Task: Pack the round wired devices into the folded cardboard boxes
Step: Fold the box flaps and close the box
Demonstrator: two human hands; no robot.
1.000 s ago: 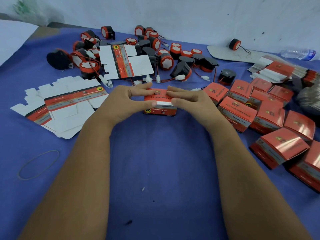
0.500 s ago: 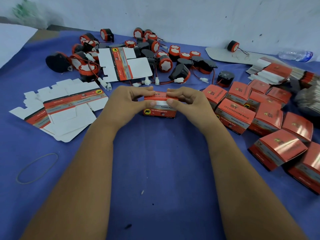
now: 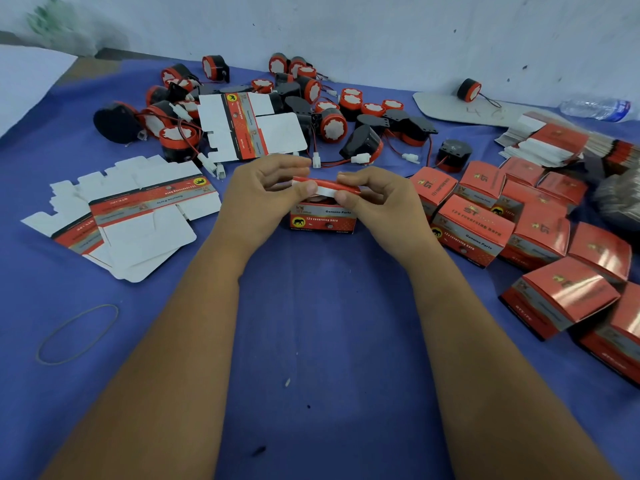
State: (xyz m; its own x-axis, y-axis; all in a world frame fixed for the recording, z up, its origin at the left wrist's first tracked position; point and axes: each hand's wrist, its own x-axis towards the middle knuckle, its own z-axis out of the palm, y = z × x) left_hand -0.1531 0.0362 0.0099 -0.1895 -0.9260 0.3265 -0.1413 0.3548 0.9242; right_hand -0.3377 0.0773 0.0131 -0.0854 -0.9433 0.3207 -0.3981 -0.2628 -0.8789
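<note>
One cardboard box (image 3: 323,220), light and easily creased: my left hand (image 3: 268,192) and right hand (image 3: 375,197) pinch its top flap (image 3: 325,187) at both ends.

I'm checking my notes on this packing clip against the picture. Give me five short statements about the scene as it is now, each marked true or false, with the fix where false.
1. Both hands, left hand and right hand, pinch the top flap of the small red box at the centre. True.
2. The finished red boxes are piled to the person's left. False: they lie to the right; flat unfolded box blanks lie on the left.
3. A rubber band lies on the blue cloth near the left forearm. True.
4. The loose round wired devices lie beyond the hands, toward the wall. True.
5. The plastic bottle stands upright at the far left. False: it lies on its side at the far right.
</note>
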